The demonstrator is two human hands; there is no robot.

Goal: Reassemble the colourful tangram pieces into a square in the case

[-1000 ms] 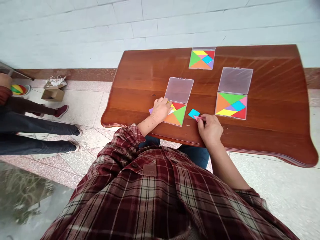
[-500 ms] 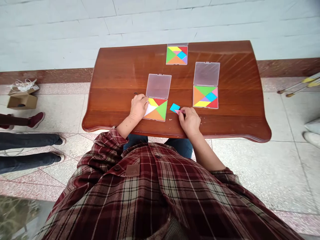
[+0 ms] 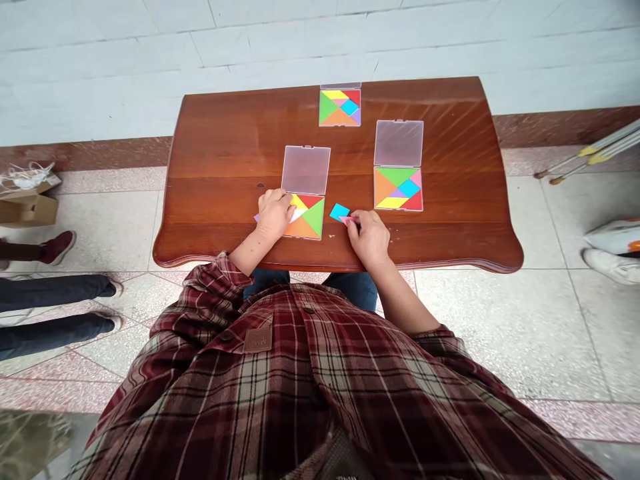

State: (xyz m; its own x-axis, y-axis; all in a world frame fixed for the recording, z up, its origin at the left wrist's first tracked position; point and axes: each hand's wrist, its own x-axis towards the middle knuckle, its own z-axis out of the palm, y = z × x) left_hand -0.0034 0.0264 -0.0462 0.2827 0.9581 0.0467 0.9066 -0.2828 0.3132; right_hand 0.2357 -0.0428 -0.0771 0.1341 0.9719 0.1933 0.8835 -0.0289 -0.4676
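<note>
My left hand (image 3: 274,215) is closed over the left edge of a tangram case (image 3: 323,230), its fingers curled and partly hidden. Inside lie yellow, red, green (image 3: 315,219) and orange (image 3: 303,229) pieces, with a white gap beside the hand. A purple tip (image 3: 257,218) peeks out from under the hand's left side. The case's clear lid (image 3: 306,170) is folded back. Between the thumb and fingers of my right hand (image 3: 370,235) is a pink triangle (image 3: 345,220). Its point overlaps a blue square (image 3: 339,211) lying on the table right of the case.
Two filled tangram cases rest on the wooden table (image 3: 220,153): one to the right (image 3: 399,189) with its lid open, another at the far edge (image 3: 340,108). People's legs (image 3: 55,293) are at left near a cardboard box (image 3: 35,210). Crutches (image 3: 590,157) and shoes (image 3: 607,263) appear at right.
The whole view has shifted, so the table sits a little further left. A purple tip now shows beside my left hand. My right hand keeps the pink triangle near the blue square.
</note>
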